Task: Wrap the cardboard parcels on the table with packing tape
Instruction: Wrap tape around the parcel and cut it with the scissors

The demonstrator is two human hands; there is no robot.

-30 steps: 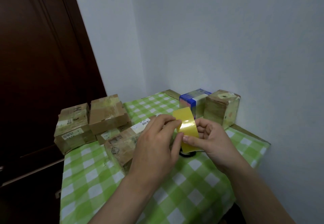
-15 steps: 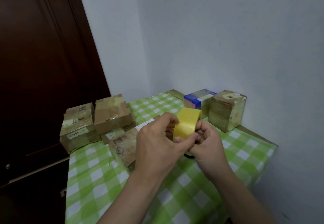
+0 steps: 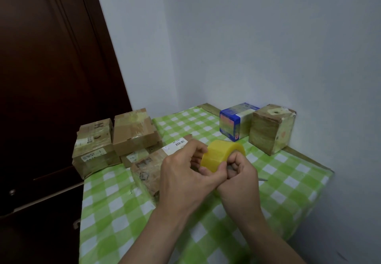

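Two hands meet on a yellow roll of tape (image 3: 223, 153), held in the air above the table (image 3: 304, 156). The left hand (image 3: 185, 175) pinches the roll's near rim between its thumb and curled fingers. The right hand (image 3: 240, 178) has its fingers curled round the roll's right side. Whether a loose end of tape is lifted cannot be told.

Just behind and under the left hand lies a brown parcel (image 3: 147, 167) with a white label. That hand partly hides it, and it rests on the green checked cloth (image 3: 123, 212) covering the table.

Further out to the left of the left hand, two cardboard boxes stand side by side, touching: the box marked H (image 3: 94, 140) and the plain box (image 3: 134, 131). A flat box (image 3: 137, 155) shows under the plain box's near edge.

Beyond the right hand, against the wall (image 3: 268, 47), a blue box (image 3: 234, 124) and a taped cube box (image 3: 270, 128) stand just beside each other. A small grey tip (image 3: 263, 179) shows on the cloth just right of the right hand, too little of it to say what it is. A dark door (image 3: 51, 78) fills the far left, past the boxes.
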